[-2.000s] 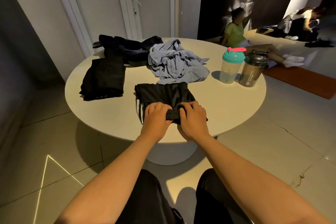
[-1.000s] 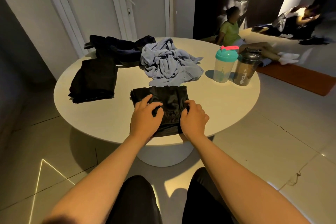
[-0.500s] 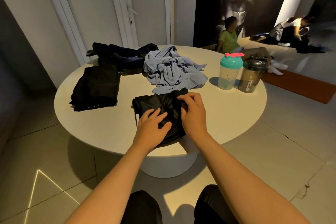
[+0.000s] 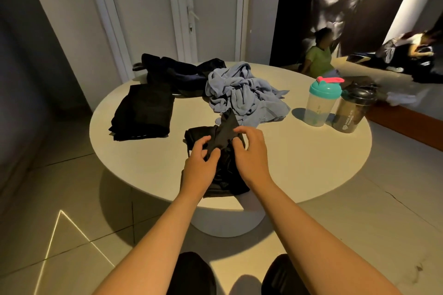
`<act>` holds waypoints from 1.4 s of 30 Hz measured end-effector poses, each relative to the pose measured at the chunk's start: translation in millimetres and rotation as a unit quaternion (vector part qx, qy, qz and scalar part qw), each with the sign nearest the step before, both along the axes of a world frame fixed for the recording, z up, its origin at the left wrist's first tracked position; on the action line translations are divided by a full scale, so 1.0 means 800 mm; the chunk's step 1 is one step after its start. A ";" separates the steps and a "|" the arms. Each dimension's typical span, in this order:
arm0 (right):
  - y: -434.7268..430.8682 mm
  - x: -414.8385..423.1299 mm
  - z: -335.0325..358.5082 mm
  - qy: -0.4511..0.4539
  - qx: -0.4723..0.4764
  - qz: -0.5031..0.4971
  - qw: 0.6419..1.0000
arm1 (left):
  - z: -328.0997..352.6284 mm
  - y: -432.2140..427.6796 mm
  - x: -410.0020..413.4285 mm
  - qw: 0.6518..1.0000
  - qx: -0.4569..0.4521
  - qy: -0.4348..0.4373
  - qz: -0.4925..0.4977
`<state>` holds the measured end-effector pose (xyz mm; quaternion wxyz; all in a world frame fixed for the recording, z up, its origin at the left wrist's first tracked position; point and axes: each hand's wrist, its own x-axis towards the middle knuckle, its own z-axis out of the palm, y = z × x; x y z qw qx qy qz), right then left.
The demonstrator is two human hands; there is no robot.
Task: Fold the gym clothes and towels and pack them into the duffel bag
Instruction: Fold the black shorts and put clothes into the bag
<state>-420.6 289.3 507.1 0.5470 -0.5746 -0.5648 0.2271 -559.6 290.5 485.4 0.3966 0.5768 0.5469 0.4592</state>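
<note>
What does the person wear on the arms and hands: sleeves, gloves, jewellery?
Nothing visible. The left hand and the right hand have no gloves or rings. The left forearm and the right forearm are bare to the frame edge: no sleeves, watch or bracelet.

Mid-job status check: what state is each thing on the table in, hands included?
black shorts: partly folded, one flap lifted
left hand: grips the shorts
right hand: pinches the shorts
black garment: folded flat
blue towel: crumpled, unfolded
dark clothes: heaped, unfolded
teal-lidded shaker: upright, lid on
dark shaker: upright, lid on
</note>
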 end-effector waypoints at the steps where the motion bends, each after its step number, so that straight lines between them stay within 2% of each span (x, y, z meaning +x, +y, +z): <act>1: 0.001 0.002 -0.006 -0.025 -0.041 -0.010 0.999 | -0.002 0.002 0.001 1.000 0.001 0.000 -0.005; 4: -0.006 0.004 -0.008 -0.015 -0.158 0.053 0.986 | 0.002 0.003 0.010 0.999 0.000 0.007 -0.037; 7: -0.006 0.013 0.005 -0.024 -0.147 0.072 0.986 | 0.009 0.004 0.017 0.994 -0.018 -0.057 -0.097; 8: -0.004 0.014 0.010 -0.063 -0.141 0.064 0.986 | 0.010 0.004 0.017 0.991 -0.024 -0.081 -0.103; 9: -0.002 0.016 0.012 -0.150 -0.140 0.046 0.978 | 0.009 0.005 0.014 0.990 -0.026 -0.095 -0.099; 11: 0.001 0.014 0.014 -0.326 -0.170 -0.003 0.930 | 0.006 0.007 0.009 0.993 -0.011 -0.091 -0.071; 13: 0.003 0.003 0.014 -0.362 -0.194 -0.012 0.912 | 0.001 0.009 0.004 0.997 0.004 -0.068 -0.022; 15: 0.005 -0.010 0.015 -0.344 -0.187 0.016 0.920 | -0.002 0.011 0.001 0.998 -0.002 -0.066 0.001; 18: 0.009 -0.018 0.008 -0.330 -0.138 0.085 0.930 | -0.005 0.016 -0.003 0.996 -0.022 -0.081 -0.016; 22: 0.002 -0.008 0.005 -0.332 -0.077 0.202 0.918 | -0.006 0.022 -0.007 0.993 -0.022 -0.115 -0.016; 25: -0.005 -0.001 0.009 -0.305 -0.096 0.265 0.910 | 0.000 0.018 -0.003 0.994 -0.011 -0.113 -0.012; 27: -0.013 0.002 0.011 -0.225 -0.096 0.252 0.936 | 0.001 0.016 -0.003 0.994 -0.009 -0.108 0.002; 29: -0.019 0.005 0.009 -0.090 -0.068 0.165 0.980 | 0.000 0.017 -0.004 0.996 -0.002 -0.091 0.023; 31: -0.024 0.006 0.005 -0.040 -0.059 0.084 0.994 | -0.002 0.017 -0.004 0.997 0.008 -0.070 0.026; 32: -0.025 0.005 0.003 -0.077 -0.082 0.077 0.991 | -0.002 0.016 -0.002 0.998 0.014 -0.052 0.025; 33: -0.025 0.006 0.000 -0.156 -0.113 0.081 0.978 | -0.003 0.016 0.000 0.999 0.024 -0.026 0.025; 35: -0.023 0.009 0.000 -0.326 -0.176 0.112 0.922 | -0.005 0.016 0.004 0.998 0.050 0.025 0.022; 36: -0.021 0.013 0.007 -0.371 -0.197 0.125 0.899 | -0.007 0.016 0.005 0.997 0.059 0.045 0.021; 39: -0.010 0.024 0.032 -0.425 -0.236 0.130 0.864 | -0.011 0.017 0.009 0.994 0.061 0.089 0.012; 42: -0.003 0.031 0.039 -0.438 -0.251 0.096 0.858 | -0.012 0.011 0.015 0.991 0.057 0.118 0.014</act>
